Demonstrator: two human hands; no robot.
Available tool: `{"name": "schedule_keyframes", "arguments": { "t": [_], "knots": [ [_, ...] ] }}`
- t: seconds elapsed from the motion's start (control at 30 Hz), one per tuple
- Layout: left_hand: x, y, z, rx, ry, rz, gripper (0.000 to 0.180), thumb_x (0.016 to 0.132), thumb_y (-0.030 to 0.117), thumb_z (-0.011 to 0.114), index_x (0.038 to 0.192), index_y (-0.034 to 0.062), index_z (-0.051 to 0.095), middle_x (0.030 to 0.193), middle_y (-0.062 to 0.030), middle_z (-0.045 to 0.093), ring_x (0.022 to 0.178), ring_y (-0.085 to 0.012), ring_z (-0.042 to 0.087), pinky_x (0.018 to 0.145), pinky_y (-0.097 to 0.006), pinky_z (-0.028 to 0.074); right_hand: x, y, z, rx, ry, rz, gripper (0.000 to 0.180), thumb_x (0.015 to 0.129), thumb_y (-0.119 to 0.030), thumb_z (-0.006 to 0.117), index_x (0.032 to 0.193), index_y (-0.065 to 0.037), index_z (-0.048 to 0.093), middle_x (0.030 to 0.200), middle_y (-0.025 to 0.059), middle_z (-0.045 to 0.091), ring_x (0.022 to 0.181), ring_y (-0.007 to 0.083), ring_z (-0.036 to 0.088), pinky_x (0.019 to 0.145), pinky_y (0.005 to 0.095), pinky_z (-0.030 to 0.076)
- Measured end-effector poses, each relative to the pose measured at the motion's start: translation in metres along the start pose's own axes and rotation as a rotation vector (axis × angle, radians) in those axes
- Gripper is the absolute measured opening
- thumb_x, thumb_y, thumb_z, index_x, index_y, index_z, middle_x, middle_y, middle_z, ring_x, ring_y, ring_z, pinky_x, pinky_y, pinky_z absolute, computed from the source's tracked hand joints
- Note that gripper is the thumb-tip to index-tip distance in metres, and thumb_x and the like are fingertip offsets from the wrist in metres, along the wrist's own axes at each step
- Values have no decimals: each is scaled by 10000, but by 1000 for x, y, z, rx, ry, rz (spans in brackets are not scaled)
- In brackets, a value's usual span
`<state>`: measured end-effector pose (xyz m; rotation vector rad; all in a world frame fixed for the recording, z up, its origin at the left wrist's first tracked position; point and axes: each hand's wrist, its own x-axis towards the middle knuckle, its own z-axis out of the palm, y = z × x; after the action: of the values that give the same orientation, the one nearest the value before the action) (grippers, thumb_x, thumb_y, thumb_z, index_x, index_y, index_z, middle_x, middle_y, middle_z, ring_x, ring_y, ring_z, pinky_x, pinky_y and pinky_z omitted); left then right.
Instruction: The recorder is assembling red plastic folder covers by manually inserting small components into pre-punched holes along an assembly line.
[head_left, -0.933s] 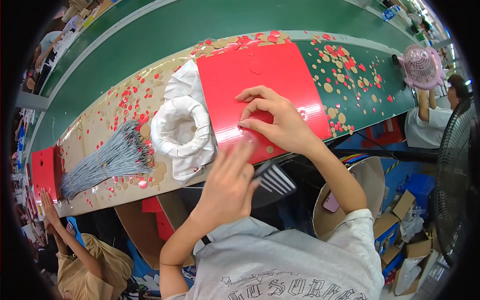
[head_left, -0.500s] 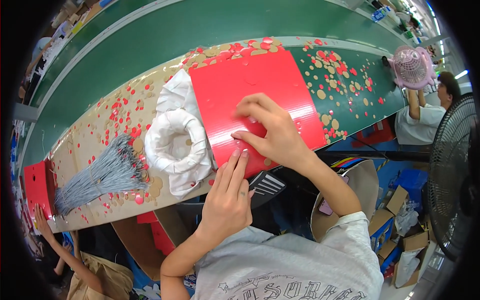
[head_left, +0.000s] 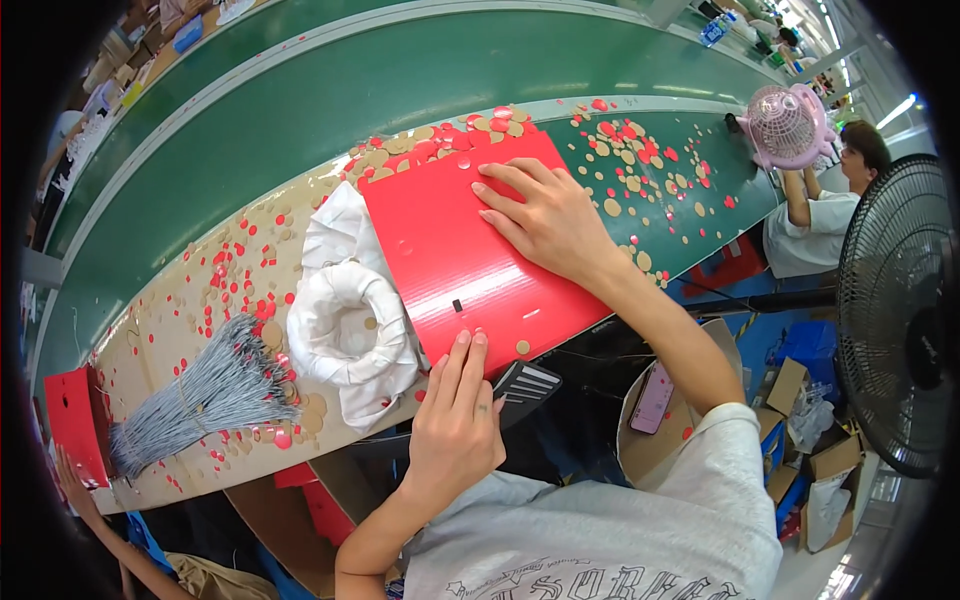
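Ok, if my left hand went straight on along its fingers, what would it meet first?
Across the red panel, your left hand would probably meet your right hand first; depth is unclear.

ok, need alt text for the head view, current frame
Two bare hands at a glossy red sheet: left hand touching its near edge, right hand spread over its farther part. Left of it lie a white ring and a bundle of grey strands, with red and tan discs scattered around.

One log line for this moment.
left hand: on red sheet, near edge; right hand: on sheet, far part; white ring: left of sheet
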<state>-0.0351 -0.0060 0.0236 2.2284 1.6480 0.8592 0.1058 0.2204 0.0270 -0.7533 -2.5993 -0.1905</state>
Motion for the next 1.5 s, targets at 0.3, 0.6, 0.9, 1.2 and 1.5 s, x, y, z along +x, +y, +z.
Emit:
{"name": "schedule_keyframes", "arguments": {
  "t": [0.3,0.6,0.9,1.2,1.5],
  "knots": [
    [1,3,8,-30,58,12,177,747,-28,667,877,-125,595,1413,-296,504,1355,-458,466,1070,-534,438,43,32,7,328,-173,90,465,842,-212,702,1254,-8,627,1249,159,652,1224,326,579,1110,453,394],
    [-6,2,11,3,65,11,215,773,27,668,918,-124,617,1434,-299,497,1376,-440,459,1087,-524,412,52,20,-33,212,57,-41,291,771,-112,727,1043,-61,639,1038,107,706,1036,299,659,1020,436,477],
    [-33,13,-19,-172,275,91,173,766,24,653,875,-58,548,1216,-278,622,1090,-490,611,946,-559,506,23,106,-89,88,158,208,331,799,-45,739,1119,-68,656,1044,110,730,1002,276,709,885,370,547],
    [-8,-2,-43,-468,112,-410,167,958,133,604,985,-29,635,647,-195,549,556,-275,522,568,-381,397,-95,228,-18,439,-263,753,390,741,-25,715,1128,-78,718,1015,152,749,922,247,740,847,331,570],
    [2,-2,-36,-535,124,-558,192,949,122,580,957,-55,654,617,-182,553,536,-220,513,547,-375,381,-72,-79,-78,754,-71,-258,351,720,-63,801,1066,-112,766,1276,95,666,1175,358,631,953,438,552]
  ]
}}
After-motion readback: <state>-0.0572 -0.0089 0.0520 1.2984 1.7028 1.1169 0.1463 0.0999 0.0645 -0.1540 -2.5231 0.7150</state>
